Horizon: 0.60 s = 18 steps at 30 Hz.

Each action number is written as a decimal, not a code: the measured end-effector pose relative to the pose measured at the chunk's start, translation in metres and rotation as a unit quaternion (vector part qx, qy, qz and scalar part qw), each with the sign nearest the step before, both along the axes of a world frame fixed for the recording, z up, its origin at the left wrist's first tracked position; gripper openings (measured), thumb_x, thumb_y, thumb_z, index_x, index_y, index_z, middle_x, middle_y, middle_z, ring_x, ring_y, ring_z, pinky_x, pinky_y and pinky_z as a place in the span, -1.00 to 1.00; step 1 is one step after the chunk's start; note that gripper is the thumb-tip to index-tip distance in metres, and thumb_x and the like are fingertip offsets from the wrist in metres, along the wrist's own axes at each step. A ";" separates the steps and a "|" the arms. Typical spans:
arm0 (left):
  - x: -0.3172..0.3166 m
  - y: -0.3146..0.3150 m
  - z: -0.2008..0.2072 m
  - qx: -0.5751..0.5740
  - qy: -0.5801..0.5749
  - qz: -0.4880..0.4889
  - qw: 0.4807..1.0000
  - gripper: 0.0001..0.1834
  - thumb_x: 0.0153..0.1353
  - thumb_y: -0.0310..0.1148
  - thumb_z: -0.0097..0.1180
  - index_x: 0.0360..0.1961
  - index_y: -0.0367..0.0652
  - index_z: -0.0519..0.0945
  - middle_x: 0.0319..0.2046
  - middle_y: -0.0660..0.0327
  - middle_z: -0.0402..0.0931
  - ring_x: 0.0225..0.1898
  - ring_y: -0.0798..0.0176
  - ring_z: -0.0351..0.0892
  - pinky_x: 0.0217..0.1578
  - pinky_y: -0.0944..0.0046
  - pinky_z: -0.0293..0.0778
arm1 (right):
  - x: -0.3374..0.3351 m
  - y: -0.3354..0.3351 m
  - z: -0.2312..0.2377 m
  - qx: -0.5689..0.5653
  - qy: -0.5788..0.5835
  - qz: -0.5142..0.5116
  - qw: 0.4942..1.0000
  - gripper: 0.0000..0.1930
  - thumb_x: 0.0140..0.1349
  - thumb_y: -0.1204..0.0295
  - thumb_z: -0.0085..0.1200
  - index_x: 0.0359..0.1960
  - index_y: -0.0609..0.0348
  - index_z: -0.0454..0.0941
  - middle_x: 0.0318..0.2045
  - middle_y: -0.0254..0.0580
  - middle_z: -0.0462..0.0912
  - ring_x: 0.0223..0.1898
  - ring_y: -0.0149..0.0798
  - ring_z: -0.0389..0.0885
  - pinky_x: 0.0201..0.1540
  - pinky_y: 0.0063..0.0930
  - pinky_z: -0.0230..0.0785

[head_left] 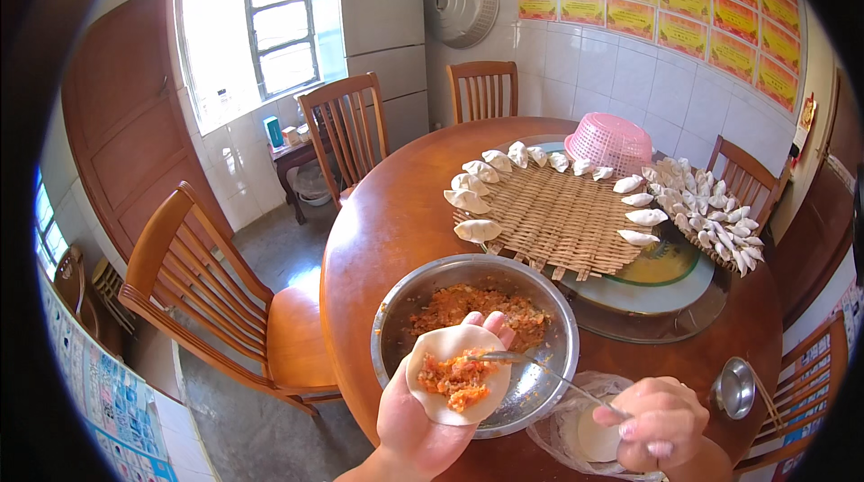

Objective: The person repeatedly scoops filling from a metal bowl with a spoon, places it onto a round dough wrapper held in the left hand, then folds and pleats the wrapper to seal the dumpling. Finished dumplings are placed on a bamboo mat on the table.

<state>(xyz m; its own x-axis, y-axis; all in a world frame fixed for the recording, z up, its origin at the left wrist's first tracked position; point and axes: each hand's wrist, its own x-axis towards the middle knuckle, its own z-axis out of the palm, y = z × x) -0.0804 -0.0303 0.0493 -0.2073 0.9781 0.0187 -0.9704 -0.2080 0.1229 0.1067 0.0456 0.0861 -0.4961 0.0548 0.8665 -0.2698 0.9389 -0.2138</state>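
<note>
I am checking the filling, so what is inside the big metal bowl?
Inside the bowl lies orange filling. The left hand, wrapper and spoon hide part; what lies beneath them cannot be seen.

A spoon (511,357) touches orange filling (457,381) on a wrapper (445,341) (unfolded).

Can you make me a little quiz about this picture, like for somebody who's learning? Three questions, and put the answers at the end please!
1. Say it yourself: what does the left hand hold?
2. True or false, about the large metal bowl: nothing is in it.
3. Pick one. Which hand grips the spoon? A) left B) right C) both

Key:
1. A round dough wrapper with orange filling on it.
2. False: more filling shows inside.
3. B, the right hand.
</note>
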 end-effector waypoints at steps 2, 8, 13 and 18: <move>0.001 0.001 0.002 -0.004 -0.020 -0.008 1.000 -0.46 0.33 -0.24 -0.37 0.19 -0.44 0.09 0.23 -0.18 0.04 0.30 -0.13 -0.05 0.26 -0.03 0.02 | -0.003 0.002 -0.006 -0.003 0.020 -0.027 0.999 -0.89 0.24 0.46 -0.09 -0.37 0.25 0.39 -0.54 -0.12 0.57 -0.63 -0.25 0.57 -0.61 -0.49 0.47; 0.003 0.007 0.003 -0.028 -0.036 -0.041 0.998 -0.46 0.33 -0.25 -0.38 0.21 -0.44 0.04 0.23 -0.20 0.01 0.30 -0.15 -0.06 0.27 -0.04 0.01 | 0.007 0.004 -0.006 -0.002 -0.009 0.080 0.997 -0.82 0.14 0.49 0.01 -0.21 0.21 0.41 -0.28 -0.13 0.54 -0.38 -0.14 0.59 -0.35 -0.31 0.48; 0.001 0.009 -0.004 -0.027 -0.023 -0.034 0.999 -0.47 0.33 -0.25 -0.39 0.19 -0.44 0.08 0.22 -0.21 0.05 0.29 -0.16 -0.02 0.26 -0.05 0.02 | -0.007 0.007 -0.015 -0.025 0.021 0.022 0.999 -0.84 0.30 0.43 -0.20 -0.36 0.29 0.32 -0.63 -0.09 0.53 -0.68 -0.29 0.52 -0.65 -0.52 0.43; -0.021 0.009 -0.006 -0.028 -0.032 0.071 0.997 -0.53 0.33 -0.23 -0.31 0.13 -0.38 0.21 0.15 -0.13 0.21 0.21 -0.10 0.17 0.20 -0.04 0.16 | -0.013 0.012 -0.014 -0.271 0.075 -0.110 0.953 -0.80 0.32 0.48 -0.29 -0.38 0.35 0.35 -0.68 -0.18 0.53 -0.72 -0.53 0.38 -0.66 -0.67 0.27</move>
<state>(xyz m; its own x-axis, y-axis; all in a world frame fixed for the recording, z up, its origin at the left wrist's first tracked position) -0.1015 -0.0212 0.0438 -0.3436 0.9376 -0.0527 -0.9376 -0.3393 0.0762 0.0936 0.0575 0.0718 -0.2941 0.6023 0.7421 -0.1450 0.7393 -0.6576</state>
